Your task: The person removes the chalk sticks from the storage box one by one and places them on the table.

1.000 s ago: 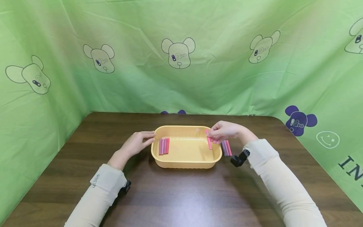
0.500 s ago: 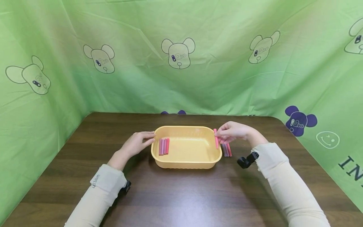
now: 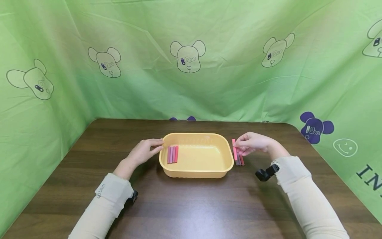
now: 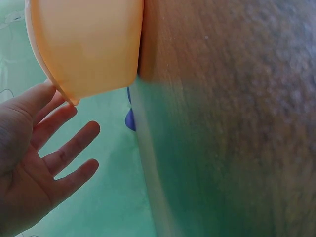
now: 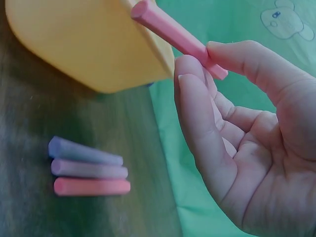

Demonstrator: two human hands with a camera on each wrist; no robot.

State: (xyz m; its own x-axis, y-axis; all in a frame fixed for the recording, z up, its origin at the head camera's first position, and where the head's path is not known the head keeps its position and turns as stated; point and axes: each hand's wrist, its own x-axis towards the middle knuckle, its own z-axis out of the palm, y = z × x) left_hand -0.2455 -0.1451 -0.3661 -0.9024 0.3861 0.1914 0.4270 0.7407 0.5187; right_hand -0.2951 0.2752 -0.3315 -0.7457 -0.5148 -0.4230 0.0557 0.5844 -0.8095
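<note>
Pinched between the thumb and fingers of my right hand [image 3: 249,143] is a pink chalk stick [image 5: 170,28], held up just right of the yellow plastic tub [image 3: 195,173]. Below it on the table, a blue-violet stick [image 5: 84,151], a lilac stick [image 5: 89,169] and a red-pink stick [image 5: 93,187] lie side by side. In the head view the held stick partly covers them. My left hand [image 3: 143,152] touches the tub's left rim with its thumb and fingertips, its other fingers spread. Inside the tub at the left, several purple, pink and red sticks [image 3: 173,154] lie in a row.
The tub stands on a dark wooden table [image 3: 185,205]. A green printed curtain [image 3: 143,93] hangs behind the table and at both sides. Each wrist carries a small black camera, the right one [image 3: 267,172] plainly visible.
My right hand has carried the pink chalk stick rightward, from over the tub's right end to outside it, above the sticks on the table. The left hand and tub have stayed in place.
</note>
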